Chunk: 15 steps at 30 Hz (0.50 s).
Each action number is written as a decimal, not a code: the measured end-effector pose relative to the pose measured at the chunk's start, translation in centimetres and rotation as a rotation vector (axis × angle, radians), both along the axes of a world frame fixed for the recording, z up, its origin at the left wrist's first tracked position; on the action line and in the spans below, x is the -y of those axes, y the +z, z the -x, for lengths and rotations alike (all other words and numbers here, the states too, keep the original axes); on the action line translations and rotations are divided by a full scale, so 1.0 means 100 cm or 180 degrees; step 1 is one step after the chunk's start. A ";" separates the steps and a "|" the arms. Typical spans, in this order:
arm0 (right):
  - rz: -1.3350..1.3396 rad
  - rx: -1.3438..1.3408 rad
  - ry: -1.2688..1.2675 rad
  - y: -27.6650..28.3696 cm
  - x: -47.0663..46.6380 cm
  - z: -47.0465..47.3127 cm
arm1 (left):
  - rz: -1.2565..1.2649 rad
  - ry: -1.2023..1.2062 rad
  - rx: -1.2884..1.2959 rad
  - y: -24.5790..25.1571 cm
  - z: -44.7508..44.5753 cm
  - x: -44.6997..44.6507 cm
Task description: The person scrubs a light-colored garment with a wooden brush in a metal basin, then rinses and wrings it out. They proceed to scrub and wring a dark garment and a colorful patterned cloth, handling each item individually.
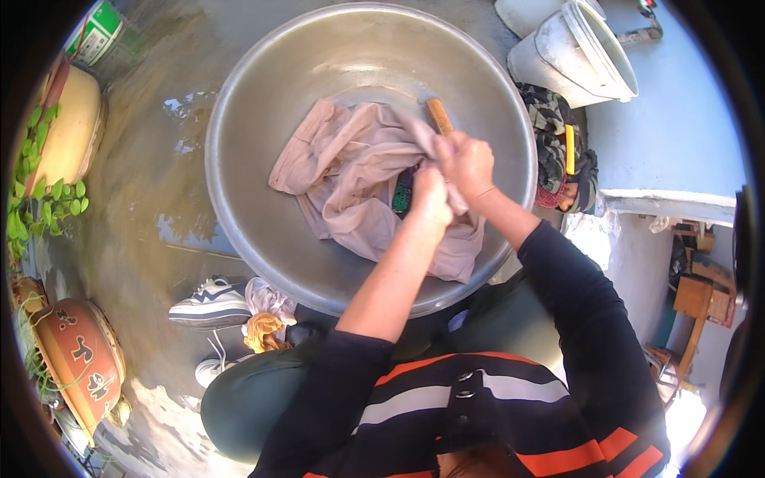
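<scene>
A wide metal basin (245,239) stands on the ground in front of my knees. In it lies a crumpled, pale pinkish-beige garment (358,161) with a seamed band at its left end. My left hand (433,194) grips a bunched part of this cloth near the basin's right side. Just above and right of it, my right hand (468,162) is closed on another fold, and the two hands almost touch. A wooden piece (440,116) sticks out beyond my right hand; its lower part is hidden. Between the folds shows a green patterned item (401,196), mostly covered.
A white and navy sneaker (210,303), its mate (209,370) and crumpled cloths (266,328) lie by the basin's lower left. A white bucket (568,57) and dark patterned cloth (547,128) sit at right. Planters (80,352) line the left; the ground (155,197) looks wet.
</scene>
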State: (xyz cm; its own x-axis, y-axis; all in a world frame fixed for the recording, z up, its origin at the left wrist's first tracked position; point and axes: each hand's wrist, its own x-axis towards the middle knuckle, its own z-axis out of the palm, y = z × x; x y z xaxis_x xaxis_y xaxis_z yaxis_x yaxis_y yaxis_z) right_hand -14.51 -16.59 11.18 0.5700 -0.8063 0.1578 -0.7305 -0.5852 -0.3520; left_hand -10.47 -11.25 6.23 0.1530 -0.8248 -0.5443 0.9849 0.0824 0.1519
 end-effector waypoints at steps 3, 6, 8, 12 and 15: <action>-0.0226 0.0853 0.1057 0.015 -0.057 -0.017 | 0.1916 0.1403 -0.0531 -0.039 0.003 -0.004; -0.0222 0.0614 0.1038 0.015 -0.050 -0.019 | 0.1493 0.0820 0.0152 -0.047 -0.011 -0.013; -0.0064 0.0192 0.0142 -0.001 0.005 -0.002 | 0.0278 0.0483 -0.0028 -0.008 0.000 0.005; -0.0410 0.0526 -0.0152 0.023 0.035 0.002 | 0.0801 0.0224 0.0007 -0.007 -0.055 0.010; -0.1927 0.0688 -0.0097 0.028 0.052 0.018 | 0.0651 0.0476 0.0064 0.011 -0.104 0.000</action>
